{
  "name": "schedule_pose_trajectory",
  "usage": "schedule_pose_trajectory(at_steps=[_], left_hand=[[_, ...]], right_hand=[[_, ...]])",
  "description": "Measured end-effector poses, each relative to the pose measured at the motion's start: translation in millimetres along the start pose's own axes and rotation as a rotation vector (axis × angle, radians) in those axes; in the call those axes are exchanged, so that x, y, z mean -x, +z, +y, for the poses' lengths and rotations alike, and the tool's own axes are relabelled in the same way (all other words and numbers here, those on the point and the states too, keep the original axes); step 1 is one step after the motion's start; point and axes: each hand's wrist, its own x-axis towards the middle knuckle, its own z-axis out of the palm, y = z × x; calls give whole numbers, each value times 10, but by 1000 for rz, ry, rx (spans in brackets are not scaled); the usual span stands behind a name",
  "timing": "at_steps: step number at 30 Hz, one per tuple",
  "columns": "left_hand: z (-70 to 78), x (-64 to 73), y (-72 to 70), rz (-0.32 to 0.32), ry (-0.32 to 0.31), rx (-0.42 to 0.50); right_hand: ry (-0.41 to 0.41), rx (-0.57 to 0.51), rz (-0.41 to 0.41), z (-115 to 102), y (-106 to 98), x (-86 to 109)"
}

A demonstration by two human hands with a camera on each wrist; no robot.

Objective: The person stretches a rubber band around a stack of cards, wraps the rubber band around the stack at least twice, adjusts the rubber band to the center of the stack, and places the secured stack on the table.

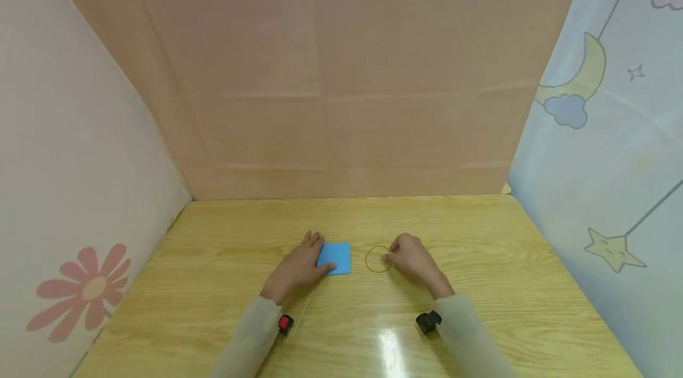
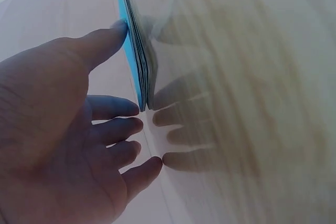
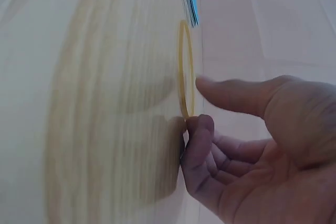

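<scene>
A square blue-topped stack of thin sheets (image 1: 337, 258) lies flat on the wooden table. My left hand (image 1: 303, 264) rests at its left side: the thumb presses on the blue face, and the other fingers extend along the left edge. Seen edge-on in the left wrist view, the stack (image 2: 134, 45) shows many layers. To its right, a thin yellow rubber band (image 1: 367, 260) forms a loop on the table. My right hand (image 1: 413, 256) is at the band's right side. In the right wrist view, its bent index fingertip meets the band's near end (image 3: 182, 95), with the thumb held apart.
The wooden table (image 1: 459, 230) runs back to a tan cloth backdrop (image 1: 320, 70). A white wall with a flower print (image 1: 93, 288) stands on the left, and a printed wall with a star (image 1: 613, 249) on the right. Dark camera mounts (image 1: 428, 322) sit at both wrists.
</scene>
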Motion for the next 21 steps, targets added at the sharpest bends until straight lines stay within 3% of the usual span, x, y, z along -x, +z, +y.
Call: schedule_pose_trajectory(at_steps=[8,21], left_hand=[[-4,-46,5,-29,6,-45],[21,-96,-5,29,-54,-103]], right_hand=[[-10,28,10,-59,55,-4],[0,29,35,-83,92,-23]])
